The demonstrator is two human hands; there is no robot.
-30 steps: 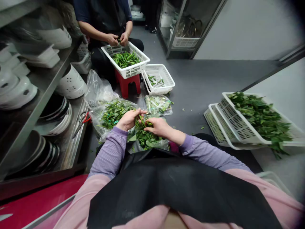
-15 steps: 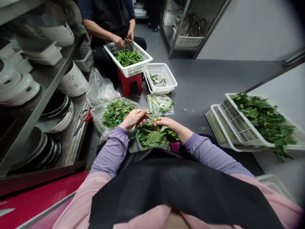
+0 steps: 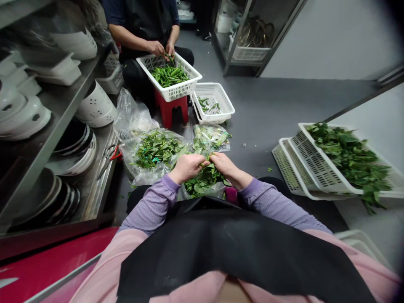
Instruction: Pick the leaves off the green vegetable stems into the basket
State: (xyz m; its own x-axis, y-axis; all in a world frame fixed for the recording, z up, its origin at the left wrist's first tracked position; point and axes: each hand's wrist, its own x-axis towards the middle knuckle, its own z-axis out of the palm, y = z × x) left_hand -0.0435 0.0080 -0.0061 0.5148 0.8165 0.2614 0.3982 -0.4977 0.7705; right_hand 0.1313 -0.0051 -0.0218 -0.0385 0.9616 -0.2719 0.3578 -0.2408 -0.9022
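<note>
My left hand (image 3: 188,167) and my right hand (image 3: 224,168) meet in front of me, fingers closed on leafy green stems (image 3: 207,157). The fingers hide most of the stems. Right beneath my hands, a heap of leafy greens (image 3: 203,183) lies in a clear plastic bag by my knees. To the left of it is a larger open bag of leafy greens (image 3: 158,147), with bits of green tie among the stems. Just beyond my hands sits a clear packet of pale green stems (image 3: 212,136).
Opposite me, a person handles green chillies over a white basket (image 3: 186,90) on a red stool (image 3: 172,111). Another white basket (image 3: 225,99) holds a few chillies. Stacked baskets (image 3: 322,168) with leafy greens (image 3: 350,162) stand right. Red-handled scissors (image 3: 109,158) lie on the left dish shelf (image 3: 78,97).
My hands have come together, the left moving right and the right moving left and slightly up. The large leaf that hung below my right hand no longer shows there.
</note>
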